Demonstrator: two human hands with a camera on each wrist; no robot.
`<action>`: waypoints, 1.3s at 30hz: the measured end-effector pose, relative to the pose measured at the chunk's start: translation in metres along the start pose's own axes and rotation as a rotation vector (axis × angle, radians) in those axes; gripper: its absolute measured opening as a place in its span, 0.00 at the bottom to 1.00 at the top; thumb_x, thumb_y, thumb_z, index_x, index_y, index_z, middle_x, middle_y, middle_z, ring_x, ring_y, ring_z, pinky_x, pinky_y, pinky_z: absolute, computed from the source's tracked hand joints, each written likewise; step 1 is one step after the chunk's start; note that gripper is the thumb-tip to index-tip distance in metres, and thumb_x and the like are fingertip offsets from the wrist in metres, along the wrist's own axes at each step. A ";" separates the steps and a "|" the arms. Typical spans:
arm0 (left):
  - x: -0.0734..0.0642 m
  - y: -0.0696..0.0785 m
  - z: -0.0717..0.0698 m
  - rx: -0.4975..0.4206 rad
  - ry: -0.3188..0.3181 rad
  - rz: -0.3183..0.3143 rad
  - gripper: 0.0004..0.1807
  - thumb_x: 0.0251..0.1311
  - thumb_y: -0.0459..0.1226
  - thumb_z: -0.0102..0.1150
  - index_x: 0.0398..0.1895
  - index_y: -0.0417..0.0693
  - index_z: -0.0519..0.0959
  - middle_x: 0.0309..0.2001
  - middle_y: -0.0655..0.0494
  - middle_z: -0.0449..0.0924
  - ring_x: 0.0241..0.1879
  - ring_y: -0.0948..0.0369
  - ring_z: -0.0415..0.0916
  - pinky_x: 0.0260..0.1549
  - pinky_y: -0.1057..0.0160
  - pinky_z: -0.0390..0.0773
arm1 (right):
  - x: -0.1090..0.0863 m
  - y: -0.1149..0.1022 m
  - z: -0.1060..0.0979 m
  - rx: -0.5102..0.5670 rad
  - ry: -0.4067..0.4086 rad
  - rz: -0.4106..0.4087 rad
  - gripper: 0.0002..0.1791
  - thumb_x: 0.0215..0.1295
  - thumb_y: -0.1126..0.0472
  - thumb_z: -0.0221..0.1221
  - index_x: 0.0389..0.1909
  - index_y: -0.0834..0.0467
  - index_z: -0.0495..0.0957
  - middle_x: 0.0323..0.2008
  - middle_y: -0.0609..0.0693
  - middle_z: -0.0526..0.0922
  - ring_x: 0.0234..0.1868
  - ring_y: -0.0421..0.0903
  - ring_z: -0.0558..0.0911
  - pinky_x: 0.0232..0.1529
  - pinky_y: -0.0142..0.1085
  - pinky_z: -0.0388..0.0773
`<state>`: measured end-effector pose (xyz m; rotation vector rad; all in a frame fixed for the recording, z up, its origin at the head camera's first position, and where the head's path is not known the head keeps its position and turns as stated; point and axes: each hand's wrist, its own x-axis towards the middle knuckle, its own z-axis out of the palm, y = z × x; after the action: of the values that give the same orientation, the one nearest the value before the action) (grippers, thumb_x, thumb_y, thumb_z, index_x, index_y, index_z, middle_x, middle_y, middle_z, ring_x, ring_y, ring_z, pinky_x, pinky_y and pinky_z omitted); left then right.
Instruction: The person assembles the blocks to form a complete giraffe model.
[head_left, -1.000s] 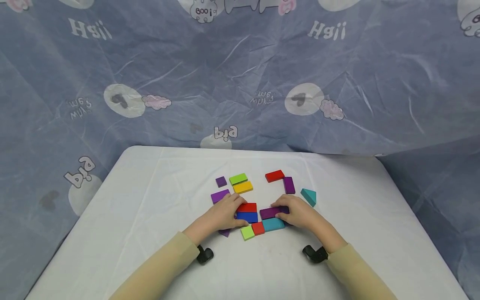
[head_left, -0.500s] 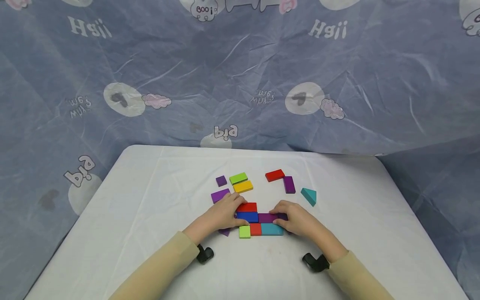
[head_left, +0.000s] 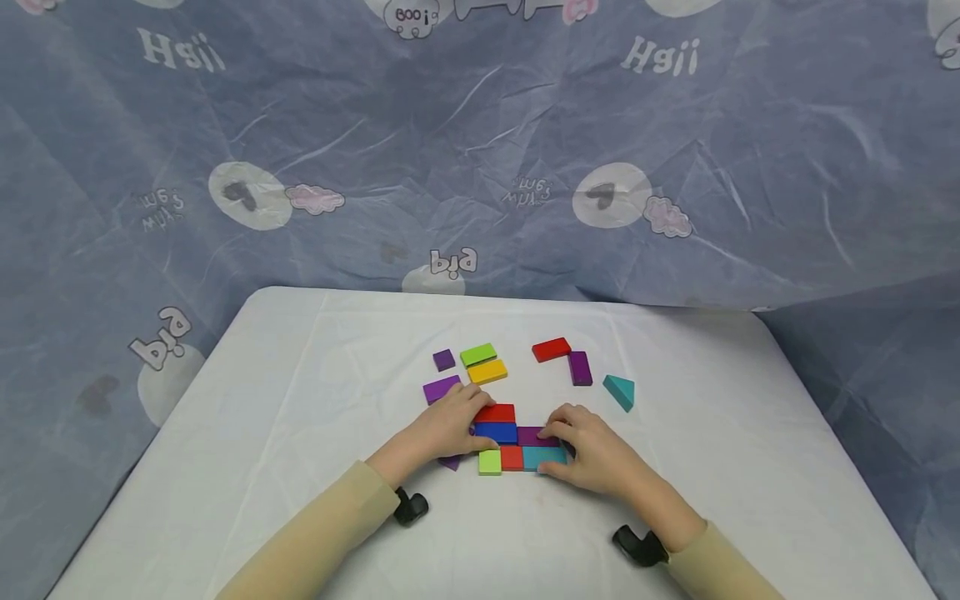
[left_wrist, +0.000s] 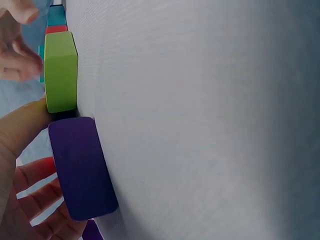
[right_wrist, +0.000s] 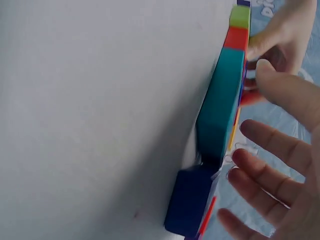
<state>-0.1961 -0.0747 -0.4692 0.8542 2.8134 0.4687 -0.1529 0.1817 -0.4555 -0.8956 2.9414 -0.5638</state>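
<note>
My left hand (head_left: 450,423) spans the left ends of a red block (head_left: 498,412) and a blue block (head_left: 497,432), index finger at the far side, thumb at the near side. In front lie a lime block (head_left: 490,462), a small red block (head_left: 512,457) and a teal block (head_left: 540,457) in a row. A purple block (head_left: 529,435) continues the blue one rightward. My right hand (head_left: 596,450) hovers at the right end, its fingers (right_wrist: 275,142) spread and apart from the blocks. A dark blue block (right_wrist: 190,200) sits beside the teal one, mostly hidden in the head view.
Beyond the hands lie a small purple block (head_left: 444,360), a green block (head_left: 477,355), a yellow block (head_left: 487,372), a red block (head_left: 551,350), an upright-lying purple block (head_left: 580,368) and a teal triangle (head_left: 619,392). A patterned cloth (head_left: 480,125) hangs behind the white table (head_left: 337,375).
The lime, small red and teal blocks have swung from a slant into a straight row against the blue and purple ones. My right hand has let go and drawn slightly nearer; my left stays.
</note>
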 end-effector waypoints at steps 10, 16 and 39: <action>-0.002 0.002 -0.003 -0.006 0.001 -0.006 0.35 0.54 0.56 0.68 0.61 0.50 0.74 0.57 0.53 0.74 0.55 0.58 0.68 0.53 0.62 0.79 | -0.008 -0.011 0.002 -0.097 0.068 -0.059 0.19 0.43 0.53 0.78 0.36 0.53 0.84 0.34 0.42 0.80 0.40 0.40 0.75 0.42 0.38 0.75; -0.004 0.001 -0.001 -0.025 0.010 -0.010 0.34 0.54 0.56 0.69 0.60 0.50 0.75 0.54 0.53 0.73 0.53 0.60 0.68 0.52 0.64 0.79 | -0.009 -0.012 0.007 -0.132 0.088 -0.047 0.21 0.42 0.55 0.78 0.38 0.54 0.83 0.34 0.43 0.78 0.39 0.40 0.74 0.41 0.37 0.75; -0.001 0.003 -0.002 0.002 0.003 0.001 0.33 0.53 0.56 0.69 0.59 0.50 0.76 0.51 0.54 0.73 0.50 0.61 0.68 0.51 0.66 0.78 | 0.046 0.008 -0.028 0.079 0.027 0.179 0.18 0.48 0.56 0.76 0.39 0.56 0.81 0.35 0.47 0.80 0.39 0.46 0.79 0.43 0.40 0.83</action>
<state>-0.1940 -0.0731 -0.4660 0.8565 2.8166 0.4679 -0.1990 0.1720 -0.4278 -0.6141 2.9578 -0.6799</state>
